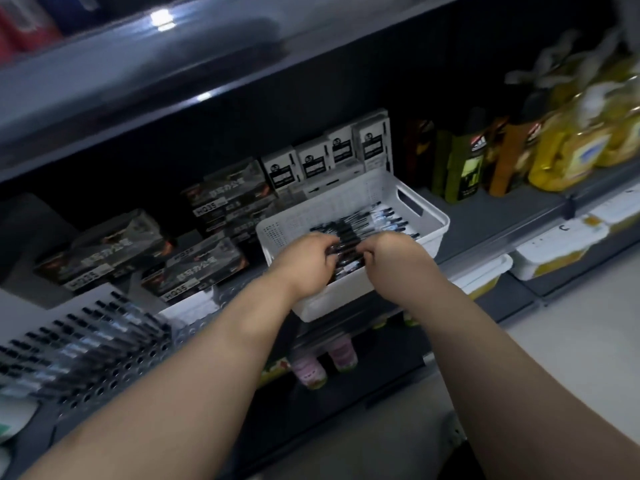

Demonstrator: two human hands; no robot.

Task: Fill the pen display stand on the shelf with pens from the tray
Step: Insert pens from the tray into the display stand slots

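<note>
Both forearms reach toward twelve o'clock into the white tray [349,301] on the shelf [502,223]. Left grip [306,263] and right grip [393,258] are each curled round one bundle of black pens [346,252], it seems, though blur smears my fingertips. Loose pens [377,220] lie beyond it at one o'clock. At eight o'clock sits the pen display stand [104,375], with pens in its far rows.
</note>
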